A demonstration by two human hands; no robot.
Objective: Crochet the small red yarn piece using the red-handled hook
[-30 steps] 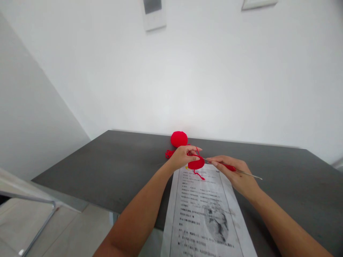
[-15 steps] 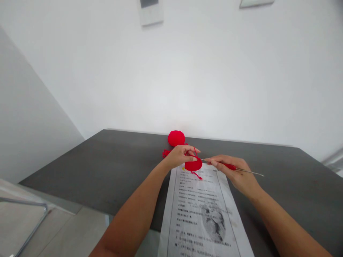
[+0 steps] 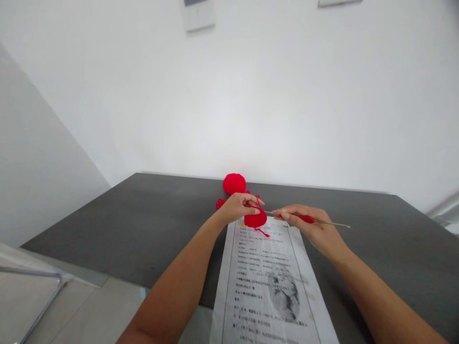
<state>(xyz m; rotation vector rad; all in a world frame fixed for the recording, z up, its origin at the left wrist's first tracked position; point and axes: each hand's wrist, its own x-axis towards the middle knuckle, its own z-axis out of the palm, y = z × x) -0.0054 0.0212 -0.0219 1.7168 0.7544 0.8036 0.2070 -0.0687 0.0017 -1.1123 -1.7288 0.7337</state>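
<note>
My left hand pinches a small round red crochet piece, with a strand of red yarn looped over its forefinger. My right hand is closed on a metal crochet hook with a red grip; the hook's tip points left into the piece. A short red tail hangs below the piece. Behind the left hand a red ball of yarn sits on the dark table, with loose loops beside it.
A printed sheet with text and a grey picture lies under my hands and reaches over the table's near edge. A white wall stands right behind the table. A metal chair frame shows at lower left over a pale floor.
Both hands and the crochet piece shifted slightly left and up in the view as my head moved. The hook stays at the piece; my grips are unchanged.
</note>
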